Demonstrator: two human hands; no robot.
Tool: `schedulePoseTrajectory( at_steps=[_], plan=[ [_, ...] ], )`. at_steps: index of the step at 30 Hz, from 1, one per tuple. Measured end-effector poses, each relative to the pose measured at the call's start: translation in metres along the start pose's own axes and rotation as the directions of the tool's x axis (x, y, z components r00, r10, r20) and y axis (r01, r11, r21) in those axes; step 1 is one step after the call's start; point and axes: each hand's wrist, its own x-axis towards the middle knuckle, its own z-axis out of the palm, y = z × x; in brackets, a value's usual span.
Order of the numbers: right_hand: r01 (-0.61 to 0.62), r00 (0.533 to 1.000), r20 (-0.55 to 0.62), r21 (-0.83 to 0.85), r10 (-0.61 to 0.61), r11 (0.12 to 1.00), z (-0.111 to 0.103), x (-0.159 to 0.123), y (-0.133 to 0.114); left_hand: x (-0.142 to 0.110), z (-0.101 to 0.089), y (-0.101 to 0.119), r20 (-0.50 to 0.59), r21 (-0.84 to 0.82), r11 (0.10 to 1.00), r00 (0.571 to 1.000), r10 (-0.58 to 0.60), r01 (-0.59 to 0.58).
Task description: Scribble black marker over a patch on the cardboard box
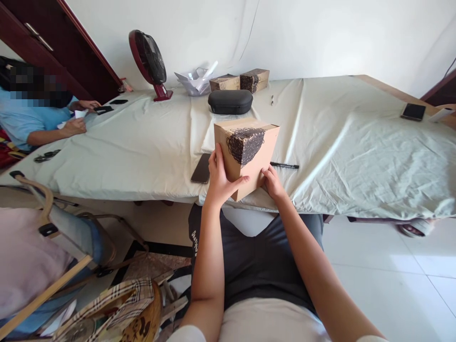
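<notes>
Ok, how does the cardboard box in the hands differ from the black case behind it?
The cardboard box is brown with sharp corners; the black case has rounded ends. The box is tilted, held by the left hand and right hand; the case lies on the covered table. The box carries dark scribble over one corner; the case shows none.

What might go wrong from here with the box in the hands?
If the left hand and right hand slip, the cardboard box might drop onto the dark phone or off the near edge of the table. The right hand might also knock the black pen close by.
</notes>
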Motion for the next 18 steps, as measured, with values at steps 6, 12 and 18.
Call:
schedulePoseTrajectory(
  at_steps=[6,12,18],
  plan=[
    [0.010,1.000,-0.009,-0.003,-0.010,1.000,-0.0008,0.0005,0.0010,-0.0009,-0.0027,0.0024,0.044,-0.011,1.000,0.999,0.010,-0.010],
    [0.038,0.999,-0.013,-0.017,-0.038,0.999,-0.0016,0.0018,0.0018,-0.0032,-0.0028,0.0010,0.058,-0.019,0.999,0.998,0.028,-0.027],
    [0.039,0.999,-0.015,0.009,-0.039,0.999,-0.0019,0.0010,0.0027,-0.0038,-0.0010,-0.0037,0.042,-0.024,0.999,0.998,0.047,-0.046]
  ],
)
